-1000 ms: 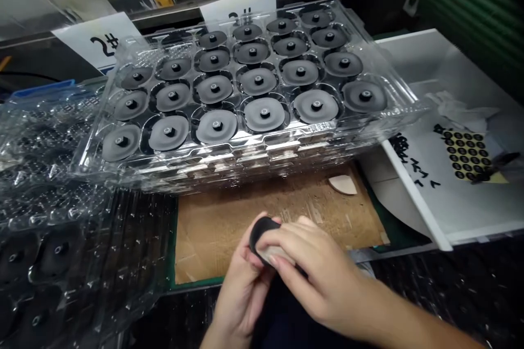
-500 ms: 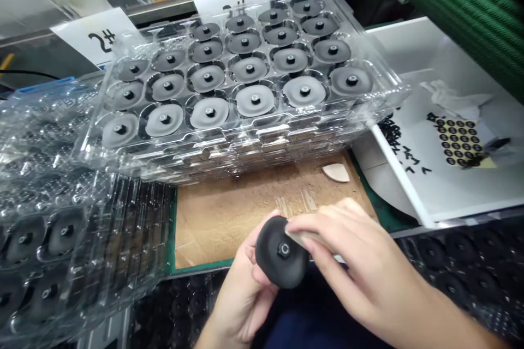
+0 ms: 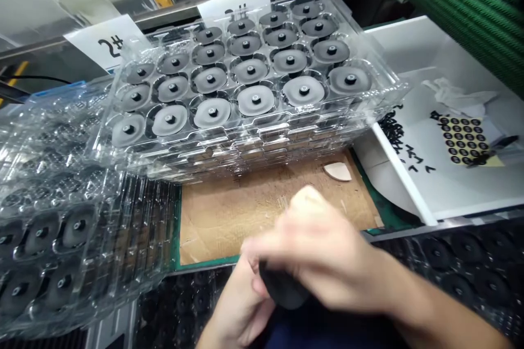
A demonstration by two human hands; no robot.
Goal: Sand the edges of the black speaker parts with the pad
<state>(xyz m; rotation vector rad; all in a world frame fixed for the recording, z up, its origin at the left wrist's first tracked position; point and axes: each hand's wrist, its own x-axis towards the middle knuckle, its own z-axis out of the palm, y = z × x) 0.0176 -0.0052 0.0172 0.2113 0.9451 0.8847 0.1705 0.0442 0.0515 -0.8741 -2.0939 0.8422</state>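
My left hand [image 3: 237, 300] is closed around the edge of a round, dark disc [image 3: 284, 289], which is tilted low in front of me. Over the disc's upper face lies my right hand [image 3: 327, 253], smeared by motion, with its fingers curled. Whatever sits between those fingers is hidden now, and they also cover the disc's central stud. Behind the hands is a brown board [image 3: 229, 218] on a green mat. A pale, leaf-shaped flat piece [image 3: 338, 171] rests at the board's far right.
Stacked clear trays [image 3: 262, 120] filled with similar studded discs stand behind the board. More clear trays [image 3: 77, 262] rise at left. On the right, a white bin [image 3: 426, 196] holds small black bits and a sticker sheet [image 3: 466, 142]. A green ribbed roll [image 3: 466, 5] hangs above it.
My right hand has moved left and across the disc, covering its stud. Earlier its thumb and finger pinched a pale flat piece at the disc's edge. The disc sits slightly lower, still in my left hand.
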